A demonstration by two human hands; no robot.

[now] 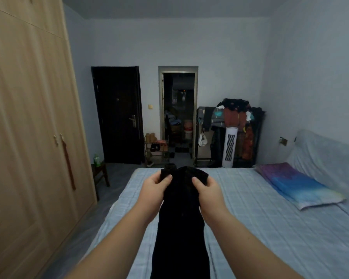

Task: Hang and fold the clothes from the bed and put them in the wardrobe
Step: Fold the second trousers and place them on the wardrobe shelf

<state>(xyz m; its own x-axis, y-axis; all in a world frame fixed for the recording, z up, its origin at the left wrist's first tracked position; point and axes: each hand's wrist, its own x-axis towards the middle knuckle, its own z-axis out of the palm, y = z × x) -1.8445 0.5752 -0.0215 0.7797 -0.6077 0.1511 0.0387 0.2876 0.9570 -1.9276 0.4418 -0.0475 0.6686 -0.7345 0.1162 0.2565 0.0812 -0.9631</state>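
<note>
With the left hand (156,185) and right hand (205,188) each pinching the black garment (180,218) above the bed (270,228), its dangling length could snag and spoil the fold.

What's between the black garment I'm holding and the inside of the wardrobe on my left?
The wardrobe doors are shut, so they block the way in. Both the left hand and right hand grip the black garment over the bed, so one must let go to open a door.
</note>
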